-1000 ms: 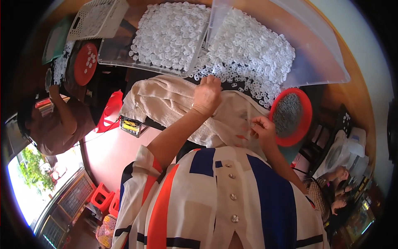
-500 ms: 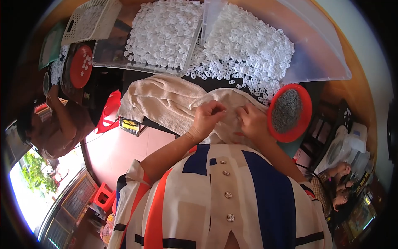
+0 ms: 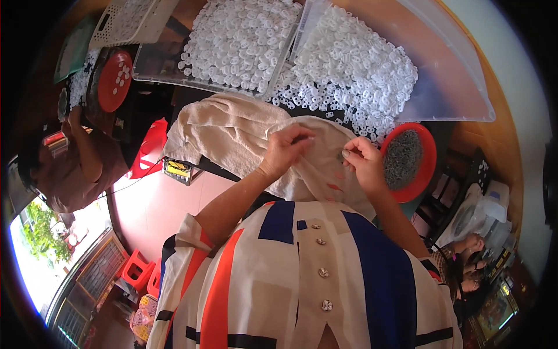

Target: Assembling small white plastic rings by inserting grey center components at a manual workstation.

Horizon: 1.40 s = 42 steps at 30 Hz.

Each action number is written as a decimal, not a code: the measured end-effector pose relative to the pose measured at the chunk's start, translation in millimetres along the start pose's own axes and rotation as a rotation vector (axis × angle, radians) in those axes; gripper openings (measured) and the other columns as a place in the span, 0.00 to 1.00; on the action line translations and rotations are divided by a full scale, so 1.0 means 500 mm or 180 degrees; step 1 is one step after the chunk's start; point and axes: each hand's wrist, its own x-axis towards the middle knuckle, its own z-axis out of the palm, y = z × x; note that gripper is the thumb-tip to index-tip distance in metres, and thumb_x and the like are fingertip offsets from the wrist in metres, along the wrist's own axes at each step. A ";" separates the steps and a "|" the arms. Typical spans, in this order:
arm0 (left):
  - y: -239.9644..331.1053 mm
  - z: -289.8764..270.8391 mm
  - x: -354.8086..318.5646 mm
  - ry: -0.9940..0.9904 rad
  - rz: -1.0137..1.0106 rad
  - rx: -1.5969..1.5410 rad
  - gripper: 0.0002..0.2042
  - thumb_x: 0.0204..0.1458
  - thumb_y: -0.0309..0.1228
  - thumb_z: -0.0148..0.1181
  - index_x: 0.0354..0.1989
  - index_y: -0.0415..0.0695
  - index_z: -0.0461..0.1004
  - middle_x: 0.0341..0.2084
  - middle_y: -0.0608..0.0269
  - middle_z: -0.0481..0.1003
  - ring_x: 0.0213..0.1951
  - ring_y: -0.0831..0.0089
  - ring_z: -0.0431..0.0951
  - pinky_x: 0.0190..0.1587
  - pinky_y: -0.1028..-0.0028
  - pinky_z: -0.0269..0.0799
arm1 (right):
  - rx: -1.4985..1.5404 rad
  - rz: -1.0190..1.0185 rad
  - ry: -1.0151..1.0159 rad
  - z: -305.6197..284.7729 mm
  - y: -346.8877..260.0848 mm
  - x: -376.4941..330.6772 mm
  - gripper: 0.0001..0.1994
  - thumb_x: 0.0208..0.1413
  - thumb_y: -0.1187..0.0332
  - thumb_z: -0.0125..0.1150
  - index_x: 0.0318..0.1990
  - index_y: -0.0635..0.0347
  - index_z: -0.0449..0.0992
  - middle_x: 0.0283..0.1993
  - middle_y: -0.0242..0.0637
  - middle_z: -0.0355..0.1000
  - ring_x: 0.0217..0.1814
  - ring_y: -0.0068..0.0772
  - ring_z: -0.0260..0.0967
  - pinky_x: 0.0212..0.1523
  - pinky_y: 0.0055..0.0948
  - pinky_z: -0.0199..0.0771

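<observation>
My left hand [image 3: 286, 151] hovers over a beige towel [image 3: 232, 131], its fingers curled and the thumb against the fingertips. Whatever it pinches, if anything, is too small to see. To its right, and apart from it, my right hand [image 3: 366, 164] holds thumb and forefinger together. Something small and greyish may be at those fingertips, but I cannot make it out. Right beside that hand stands a red bowl [image 3: 431, 152] full of small grey metal-looking pieces [image 3: 402, 157]. Beyond the towel, a heap of small white plastic pieces with holes [image 3: 354, 70] spills onto the dark table.
A clear bin [image 3: 200, 85] of white pieces stands at the far left of the heap, and another clear bin [image 3: 459, 110] lies open around it. At left, a co-worker [image 3: 81, 168] sits near a red plate [image 3: 110, 96]. Another person's hands [image 3: 472, 244] show at lower right.
My hands have moved apart: the right hand has shifted to the right, toward the red bowl. My left hand has risen slightly. The whole view has tilted a little.
</observation>
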 end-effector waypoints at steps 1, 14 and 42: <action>0.001 -0.004 0.011 0.0044 -0.0045 -0.0042 0.07 0.53 0.23 0.58 0.40 0.39 0.77 0.21 0.72 0.72 0.21 0.87 0.68 0.22 0.84 0.63 | -0.0002 -0.0001 -0.0002 0.002 -0.002 0.000 0.02 0.54 0.78 0.56 0.34 0.61 0.72 0.25 0.26 0.69 0.25 0.14 0.65 0.23 0.16 0.61; 0.059 -0.001 -0.030 0.0072 -0.0986 -0.1746 0.08 0.55 0.26 0.57 0.40 0.35 0.76 0.26 0.62 0.74 0.24 0.76 0.73 0.24 0.78 0.70 | 0.0609 0.0499 -0.0138 0.022 -0.018 0.006 0.09 0.52 0.80 0.54 0.40 0.63 0.76 0.30 0.30 0.73 0.26 0.17 0.69 0.24 0.17 0.66; 0.045 0.035 -0.053 0.0119 -0.1530 -0.2499 0.05 0.51 0.22 0.59 0.35 0.38 0.72 0.27 0.59 0.75 0.24 0.70 0.75 0.24 0.72 0.69 | -0.0482 -0.0313 0.0006 0.024 -0.006 0.009 0.16 0.48 0.85 0.53 0.45 0.62 0.73 0.34 0.28 0.70 0.33 0.15 0.67 0.34 0.17 0.68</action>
